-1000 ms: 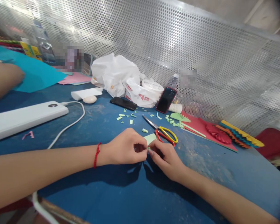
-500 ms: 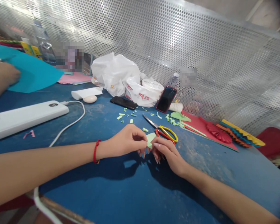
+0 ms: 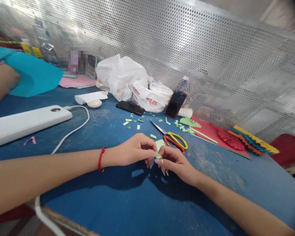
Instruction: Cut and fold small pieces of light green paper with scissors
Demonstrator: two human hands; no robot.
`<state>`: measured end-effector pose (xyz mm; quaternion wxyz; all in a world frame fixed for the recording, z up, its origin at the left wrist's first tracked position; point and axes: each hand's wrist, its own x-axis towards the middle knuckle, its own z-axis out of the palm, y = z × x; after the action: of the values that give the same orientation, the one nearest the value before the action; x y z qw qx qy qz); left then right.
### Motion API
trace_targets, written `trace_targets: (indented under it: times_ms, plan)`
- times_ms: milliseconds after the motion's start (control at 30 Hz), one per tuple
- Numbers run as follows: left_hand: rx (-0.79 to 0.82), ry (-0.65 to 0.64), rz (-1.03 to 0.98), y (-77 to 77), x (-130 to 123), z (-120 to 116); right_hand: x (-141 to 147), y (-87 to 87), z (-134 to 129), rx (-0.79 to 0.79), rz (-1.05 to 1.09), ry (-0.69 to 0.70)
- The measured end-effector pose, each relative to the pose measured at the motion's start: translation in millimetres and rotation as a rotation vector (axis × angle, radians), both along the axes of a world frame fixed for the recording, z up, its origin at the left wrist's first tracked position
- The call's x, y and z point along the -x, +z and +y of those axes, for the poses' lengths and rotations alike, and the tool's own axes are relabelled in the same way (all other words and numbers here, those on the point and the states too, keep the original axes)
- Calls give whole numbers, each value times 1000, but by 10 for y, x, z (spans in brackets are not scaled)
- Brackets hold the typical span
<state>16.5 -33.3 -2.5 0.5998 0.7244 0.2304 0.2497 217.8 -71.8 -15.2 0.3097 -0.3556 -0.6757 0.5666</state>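
Pinching a pale green paper piece (image 3: 159, 146), the left hand (image 3: 132, 151) and right hand (image 3: 177, 165) clench it between their fingers above the blue worktop (image 3: 211, 186), just beside red-and-yellow-handled scissors (image 3: 175, 143) and scattered green paper snippets (image 3: 135, 121).

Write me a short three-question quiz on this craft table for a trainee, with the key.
1. What is pinched between the left hand and the right hand? A) a scrap of pale green paper B) the white power bank C) a black phone
2. Which hand's wrist wears the red string bracelet?
3. True or false: the scissors with red and yellow handles lie on the blue table, held by neither hand.

Key: 1 A; 2 left; 3 true.
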Motion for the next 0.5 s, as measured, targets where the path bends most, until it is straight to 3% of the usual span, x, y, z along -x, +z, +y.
trace_targets:
  times_ms: [500]
  plan:
    - [-178,16,96,27,27,-26,-37,26,15,-44,-9,49]
